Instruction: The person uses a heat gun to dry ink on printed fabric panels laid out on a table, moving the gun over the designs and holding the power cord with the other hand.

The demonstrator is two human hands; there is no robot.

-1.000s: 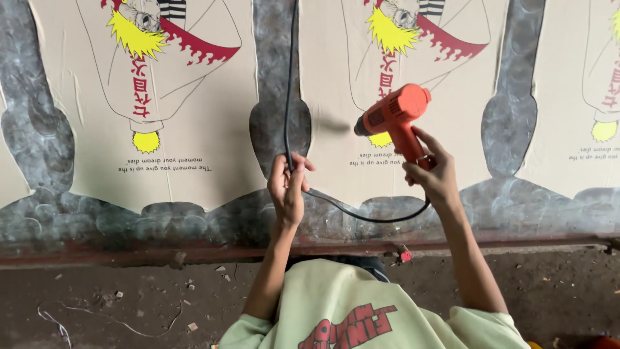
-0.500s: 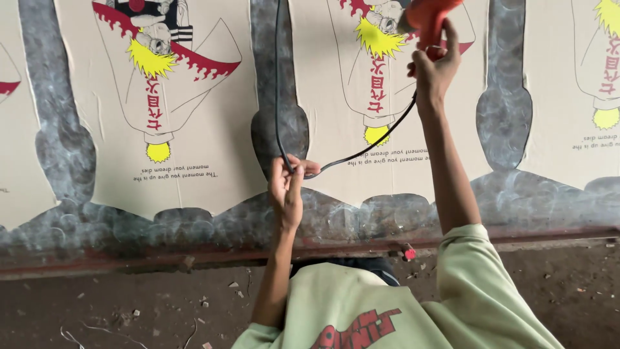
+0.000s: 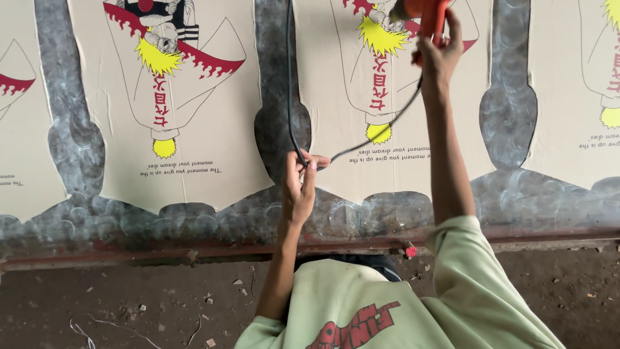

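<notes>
Beige printed cutout sheets (image 3: 194,116) side by side on grey table (image 3: 271,213)

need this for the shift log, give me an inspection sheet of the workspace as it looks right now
surface: long grey table with a worn, mottled finish and a reddish front edge.
job's things: orange corded hand tool held out over the printed tan cut-out sheet; matching sheets lie in a row, one at.
clutter: small scraps and bits of debris on the dirt floor.
hands: right hand grips the tool's handle, arm stretched forward; left hand pinches the cable.
cables: black cable runs from the tool down to the left hand, then up across the table.
surroundings: pale green shirt with red print; nothing else seen.
</notes>
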